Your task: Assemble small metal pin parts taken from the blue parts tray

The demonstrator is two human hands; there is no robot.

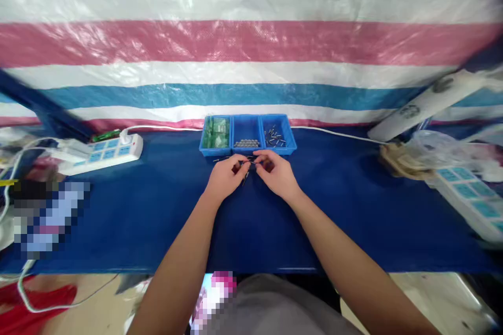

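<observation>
As the left hand (pixel 228 177) and right hand (pixel 278 174), fingertips drawn together, pinch what seems a thin part (pixel 253 162) near the bins (pixel 289 151), light, level grips would serve best.

Pinches a small slim part (pixel 253 163) between left hand (pixel 227 175) and right hand (pixel 277 172), above blue counter (pixel 251 230), near blue bins (pixel 247 126).

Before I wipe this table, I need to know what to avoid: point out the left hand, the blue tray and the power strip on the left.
Left hand (pixel 225 177): head view, back of the hand.
Blue tray (pixel 247 127): head view, middle compartment's bare inside.
Left power strip (pixel 104 153): head view, top face.
</observation>
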